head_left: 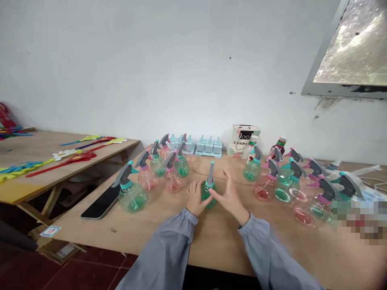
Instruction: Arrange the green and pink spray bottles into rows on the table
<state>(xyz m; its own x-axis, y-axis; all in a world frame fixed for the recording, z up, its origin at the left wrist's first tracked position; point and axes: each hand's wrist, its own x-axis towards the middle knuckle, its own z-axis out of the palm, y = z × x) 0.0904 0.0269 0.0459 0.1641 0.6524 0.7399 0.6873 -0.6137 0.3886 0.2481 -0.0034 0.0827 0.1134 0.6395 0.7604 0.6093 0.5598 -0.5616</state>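
A green spray bottle (209,186) with a grey spray head stands upright on the wooden table in front of me. My left hand (196,197) is closed around its left side. To the right of it, my right hand (227,195) is open with the fingers spread. Its thumb reaches the bottle just below the collar; whether it presses there I cannot tell. On the left, a group of pink and green spray bottles includes a green spray bottle (133,197) at the front and a pink spray bottle (173,179). More, such as a pink spray bottle (265,186), stand on the right.
A phone (101,202) lies at the table's left. Against the wall are light-blue popsicle molds (209,147), a paper bag (242,141) and a red-filled glass bottle (279,146). Another table (21,151) at left holds colourful flower-shaped items. A blurred patch covers part of the right side.
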